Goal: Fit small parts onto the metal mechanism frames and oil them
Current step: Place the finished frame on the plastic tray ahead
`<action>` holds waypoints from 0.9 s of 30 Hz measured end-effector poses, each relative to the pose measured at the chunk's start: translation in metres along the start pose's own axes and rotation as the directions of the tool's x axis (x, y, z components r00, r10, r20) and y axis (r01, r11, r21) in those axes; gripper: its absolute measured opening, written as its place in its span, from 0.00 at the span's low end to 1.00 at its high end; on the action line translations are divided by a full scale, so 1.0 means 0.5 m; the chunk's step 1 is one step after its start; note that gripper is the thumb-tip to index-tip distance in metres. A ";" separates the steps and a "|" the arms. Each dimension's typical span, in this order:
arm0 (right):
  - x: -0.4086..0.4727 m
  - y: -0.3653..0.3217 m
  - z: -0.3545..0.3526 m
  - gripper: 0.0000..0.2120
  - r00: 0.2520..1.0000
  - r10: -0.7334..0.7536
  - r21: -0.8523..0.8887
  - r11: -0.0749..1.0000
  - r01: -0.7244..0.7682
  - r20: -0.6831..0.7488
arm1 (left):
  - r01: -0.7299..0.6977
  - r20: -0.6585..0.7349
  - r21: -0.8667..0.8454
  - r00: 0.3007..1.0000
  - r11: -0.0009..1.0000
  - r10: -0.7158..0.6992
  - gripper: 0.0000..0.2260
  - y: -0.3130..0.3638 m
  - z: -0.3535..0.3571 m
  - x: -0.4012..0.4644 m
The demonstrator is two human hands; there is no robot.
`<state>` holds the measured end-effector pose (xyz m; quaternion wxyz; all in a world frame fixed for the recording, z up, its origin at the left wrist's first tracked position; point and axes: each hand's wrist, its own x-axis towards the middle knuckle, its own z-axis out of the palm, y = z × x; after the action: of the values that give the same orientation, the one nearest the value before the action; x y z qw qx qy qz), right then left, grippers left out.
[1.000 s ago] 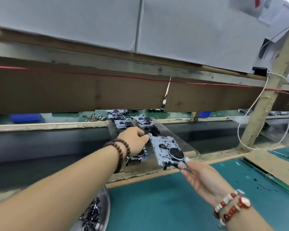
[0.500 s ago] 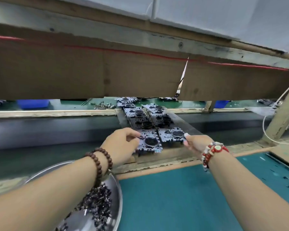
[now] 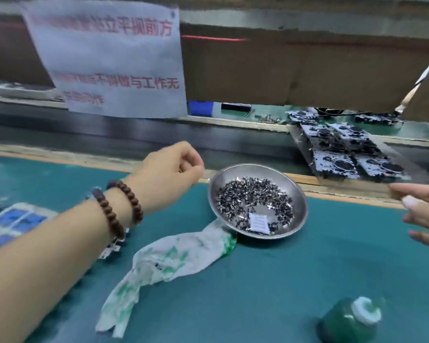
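Note:
Several grey metal mechanism frames (image 3: 337,154) with black round wheels lie in rows on a sloped plate at the far right, across the table edge. A steel bowl (image 3: 300,206) on the green mat holds a heap of small dark parts (image 3: 253,194) and a white paper slip. My left hand (image 3: 169,172) hovers left of the bowl, fingers curled with the thumb against them; nothing shows in it. My right hand (image 3: 424,209) is at the right edge with fingers spread, holding nothing. A green bottle with a white cap (image 3: 352,320) stands near the bottom right.
A crumpled white and green rag (image 3: 174,256) lies on the mat, its end under the bowl. A blue-and-white tray (image 3: 10,224) sits at the left. A paper sign (image 3: 109,58) hangs from the cardboard above. A dark conveyor (image 3: 134,134) runs behind the mat.
Both hands have left the mechanism frames and pulled back over the mat. The view has swung left and down, so the bowl, rag and bottle now show.

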<state>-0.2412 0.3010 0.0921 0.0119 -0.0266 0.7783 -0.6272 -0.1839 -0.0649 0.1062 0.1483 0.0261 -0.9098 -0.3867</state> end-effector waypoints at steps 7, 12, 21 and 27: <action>-0.087 -0.040 0.044 0.09 0.994 -0.020 -0.036 0.999 0.024 0.110 | -0.051 0.241 0.463 0.968 0.885 -0.070 0.06 -0.097 0.016 -0.174; -0.107 -0.055 0.106 0.08 0.984 0.055 -0.149 0.988 -0.029 0.169 | -0.088 0.255 0.585 0.964 0.807 -0.080 0.06 -0.123 0.020 -0.187; -0.084 -0.068 0.170 0.07 0.959 0.110 -0.251 0.967 -0.043 0.261 | -0.050 0.262 0.554 0.958 0.831 -0.116 0.14 -0.131 0.019 -0.214; -0.059 -0.075 0.142 0.08 0.973 0.059 -0.226 0.974 -0.007 0.225 | 0.013 0.194 0.460 0.974 0.888 -0.114 0.11 -0.136 0.012 -0.212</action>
<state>-0.2072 0.2255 0.1132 0.1095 -0.0872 0.8377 -0.5278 -0.0889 -0.0909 0.0274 0.0258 0.0481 -0.9843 -0.1676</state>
